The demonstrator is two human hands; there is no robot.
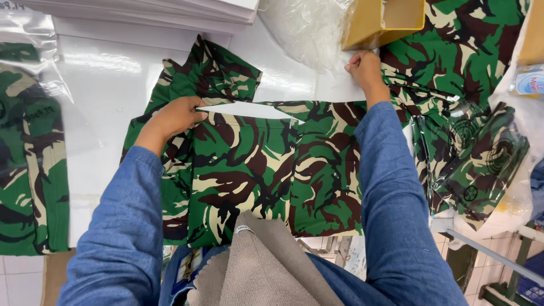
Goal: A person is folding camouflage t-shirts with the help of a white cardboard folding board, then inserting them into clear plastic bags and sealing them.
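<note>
A green, brown and cream camouflage garment (255, 164) lies flat on the white table (107, 85). A white board (249, 109) pokes out from under its upper fold. My left hand (177, 115) presses on the garment's left side, fingers at the edge of the white board. My right hand (365, 68) is closed on the cloth at the garment's upper right corner, close to a yellow-brown box. Both arms are in blue denim sleeves.
A yellow-brown cardboard box (379, 22) and crumpled clear plastic (309, 28) sit at the back. Bagged camouflage garments lie at the right (481, 158) and far left (28, 153). White boards (170, 11) are stacked at the top. Grey cloth (266, 266) hangs near my body.
</note>
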